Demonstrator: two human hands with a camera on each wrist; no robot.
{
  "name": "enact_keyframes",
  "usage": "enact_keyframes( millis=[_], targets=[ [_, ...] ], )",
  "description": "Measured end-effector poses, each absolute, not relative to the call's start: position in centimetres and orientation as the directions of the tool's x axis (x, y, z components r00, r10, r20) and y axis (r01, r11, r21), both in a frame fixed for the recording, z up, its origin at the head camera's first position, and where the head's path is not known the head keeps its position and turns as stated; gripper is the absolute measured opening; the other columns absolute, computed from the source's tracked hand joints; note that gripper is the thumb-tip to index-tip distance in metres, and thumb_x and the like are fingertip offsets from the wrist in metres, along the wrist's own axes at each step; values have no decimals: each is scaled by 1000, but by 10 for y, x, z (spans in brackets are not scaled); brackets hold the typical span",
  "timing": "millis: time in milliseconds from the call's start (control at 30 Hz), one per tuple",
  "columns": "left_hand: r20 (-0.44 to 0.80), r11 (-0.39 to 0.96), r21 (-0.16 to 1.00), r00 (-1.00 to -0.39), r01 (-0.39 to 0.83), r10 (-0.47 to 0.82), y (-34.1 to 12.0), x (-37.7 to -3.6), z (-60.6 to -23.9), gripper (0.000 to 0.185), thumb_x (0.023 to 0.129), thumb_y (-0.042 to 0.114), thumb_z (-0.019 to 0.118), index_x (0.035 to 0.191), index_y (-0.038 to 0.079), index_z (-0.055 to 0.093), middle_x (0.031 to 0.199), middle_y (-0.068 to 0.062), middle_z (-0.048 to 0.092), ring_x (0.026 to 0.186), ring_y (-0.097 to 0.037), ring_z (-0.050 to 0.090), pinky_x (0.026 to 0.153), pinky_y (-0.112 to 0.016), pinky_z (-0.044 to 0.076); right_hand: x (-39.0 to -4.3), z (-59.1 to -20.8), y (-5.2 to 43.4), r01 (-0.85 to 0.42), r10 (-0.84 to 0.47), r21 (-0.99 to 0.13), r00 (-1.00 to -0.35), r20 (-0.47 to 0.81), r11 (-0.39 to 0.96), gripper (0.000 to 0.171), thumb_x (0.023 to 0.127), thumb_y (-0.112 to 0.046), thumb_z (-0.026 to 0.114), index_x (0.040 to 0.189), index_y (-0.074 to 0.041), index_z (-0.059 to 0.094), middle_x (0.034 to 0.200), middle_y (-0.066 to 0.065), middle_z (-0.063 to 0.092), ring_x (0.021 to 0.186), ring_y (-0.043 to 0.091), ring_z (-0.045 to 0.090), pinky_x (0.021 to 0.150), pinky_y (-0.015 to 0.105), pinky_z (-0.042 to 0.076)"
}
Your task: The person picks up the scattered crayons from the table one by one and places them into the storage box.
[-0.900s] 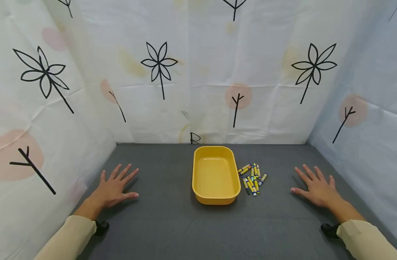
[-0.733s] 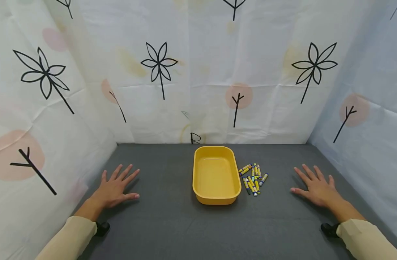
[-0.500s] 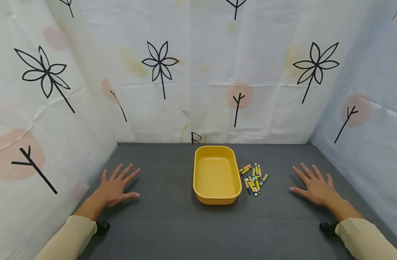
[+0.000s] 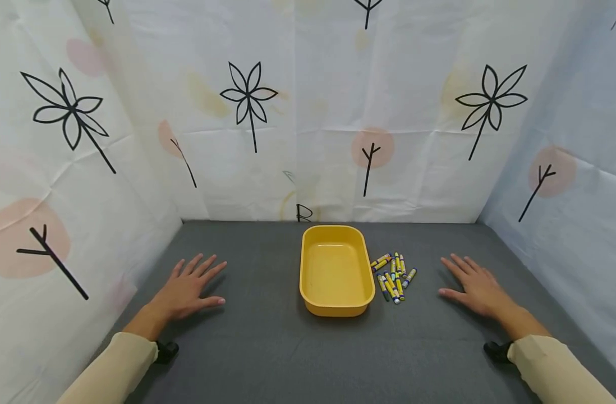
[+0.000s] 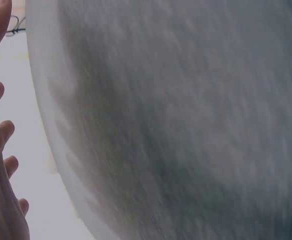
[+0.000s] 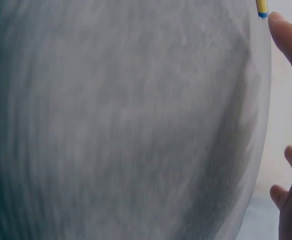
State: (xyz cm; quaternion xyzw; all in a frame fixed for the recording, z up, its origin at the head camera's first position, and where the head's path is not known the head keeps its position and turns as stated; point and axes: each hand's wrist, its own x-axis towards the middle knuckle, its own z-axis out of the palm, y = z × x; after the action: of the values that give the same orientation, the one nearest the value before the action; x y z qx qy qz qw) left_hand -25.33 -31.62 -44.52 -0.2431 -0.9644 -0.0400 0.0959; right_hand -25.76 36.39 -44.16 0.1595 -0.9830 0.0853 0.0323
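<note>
A yellow rectangular tub (image 4: pixel 336 275) with rounded corners stands at the middle of the table, nothing inside it. Against its right side lies a loose heap of several crayons (image 4: pixel 399 286) in yellow and blue wrappers. My left hand (image 4: pixel 187 292), fingers spread, is left of the tub and holds nothing. On the other side my right hand (image 4: pixel 477 289) has its fingers extended, a short way right of the crayons and apart from them. In the right wrist view one crayon's tip (image 6: pixel 262 9) shows beyond the thumb. The left wrist view has only fingers (image 5: pixel 5 131) and blurred tabletop.
A dark grey cloth covers the table (image 4: pixel 267 359). White fabric walls (image 4: pixel 318 101) with printed leaves and trees close off the back and both sides. Black bands (image 4: pixel 497 352) sit at both wrists, below beige sleeves.
Both hands have moved inward, the left one slightly right and the right one left towards the crayons. The right fingers have drawn closer together. Tub and crayons have stayed in place.
</note>
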Motion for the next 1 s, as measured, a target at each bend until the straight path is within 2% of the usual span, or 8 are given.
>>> enact_keyframes(
  millis=[267,700,1000],
  targets=[
    [219,853,65,-842,517,493,-293,-255,-446,84,85,70,54,151,19,38,155,-15,31,141,-42,24,109,-65,14,-261,-443,352,-380,-354,-189,-922,156,905,78,90,-51,64,145,-1,40,146,31,33,130,53,31,97,71,28],
    [173,811,228,-842,538,510,-257,-251,-453,80,88,65,55,152,22,36,154,-12,33,132,-40,41,101,-63,34,-269,-447,326,-437,-396,-240,-896,202,867,70,88,-37,71,142,-1,44,145,31,36,130,53,32,100,69,29],
    [115,799,367,-876,476,469,-227,-252,-450,78,89,66,53,153,25,35,155,-9,32,136,-38,36,102,-64,32,-269,-449,313,-463,-414,-298,-885,213,835,64,87,-26,73,139,1,47,143,32,38,127,53,36,98,69,32]
  ],
)
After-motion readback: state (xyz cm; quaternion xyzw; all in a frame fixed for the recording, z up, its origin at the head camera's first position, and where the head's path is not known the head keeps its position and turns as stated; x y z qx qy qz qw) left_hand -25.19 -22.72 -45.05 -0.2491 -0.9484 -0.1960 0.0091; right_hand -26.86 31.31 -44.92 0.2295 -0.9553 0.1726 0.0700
